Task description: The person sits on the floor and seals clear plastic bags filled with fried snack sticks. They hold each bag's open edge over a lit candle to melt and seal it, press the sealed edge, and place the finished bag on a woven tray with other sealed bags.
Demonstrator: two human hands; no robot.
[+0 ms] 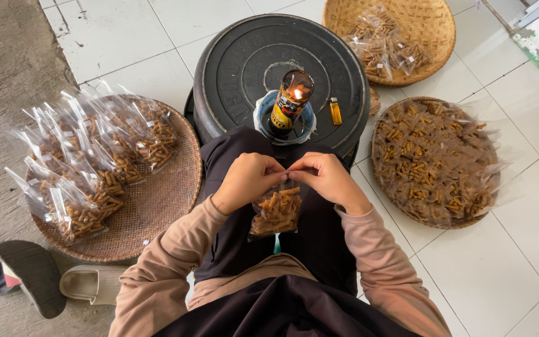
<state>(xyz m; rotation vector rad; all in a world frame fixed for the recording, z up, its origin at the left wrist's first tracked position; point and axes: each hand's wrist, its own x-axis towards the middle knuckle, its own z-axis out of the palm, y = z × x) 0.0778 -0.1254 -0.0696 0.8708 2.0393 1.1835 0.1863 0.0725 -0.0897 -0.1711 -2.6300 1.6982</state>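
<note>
Over the lap, both hands pinch the open mouth of a clear snack bag (276, 212): left hand (244, 181) and right hand (329, 181) gripping the top edge, fingertips meeting. Holding that edge flat and taut looks key. Beyond, a flame-topped bottle (289, 103) stands on a black upturned tub (238, 62), between woven trays (163, 212) of filled bags.

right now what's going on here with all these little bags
A seated person's left hand and right hand pinch the top edge of a small clear bag of stick snacks over their lap. Just ahead, a bottle lamp with a lit flame stands on a black upturned bin, beside a yellow lighter. Woven trays of bags sit on the left, the right and behind.
</note>
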